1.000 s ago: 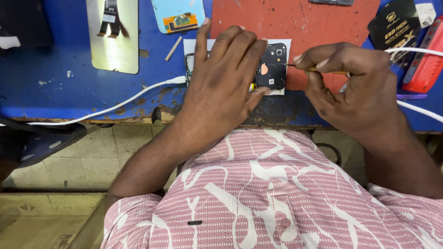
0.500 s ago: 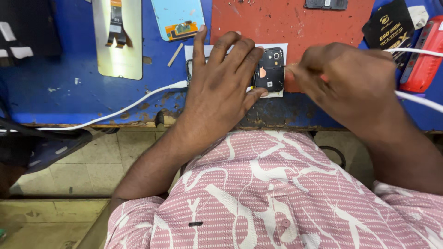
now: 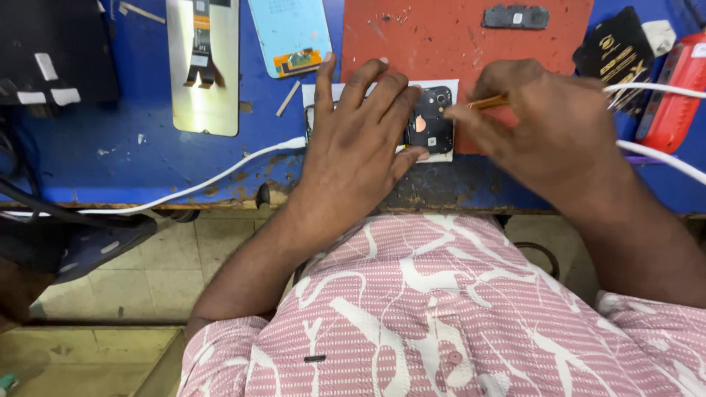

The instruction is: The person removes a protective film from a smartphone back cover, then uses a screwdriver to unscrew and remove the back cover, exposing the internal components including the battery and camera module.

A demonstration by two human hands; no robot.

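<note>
An opened black phone (image 3: 430,117) lies on a white sheet (image 3: 445,156) at the front edge of a blue workbench (image 3: 132,158). My left hand (image 3: 360,147) lies flat over the phone's left part and presses it down, fingers spread. My right hand (image 3: 544,132) is closed on a thin yellow-handled tool (image 3: 489,101). The tool's tip points at the phone's upper right corner. Most of the phone's left half is hidden under my left hand.
A red mat (image 3: 456,37) lies behind the phone, with a small black part (image 3: 516,16) on it. A phone screen panel (image 3: 202,62) and a light-blue back cover (image 3: 290,33) lie further left. White cables (image 3: 184,192) cross the bench. A red case (image 3: 680,88) stands at the right.
My right hand has shifted a little to the left, and the tool tip now sits closer to the phone's top right corner. My left hand still presses on the phone.
</note>
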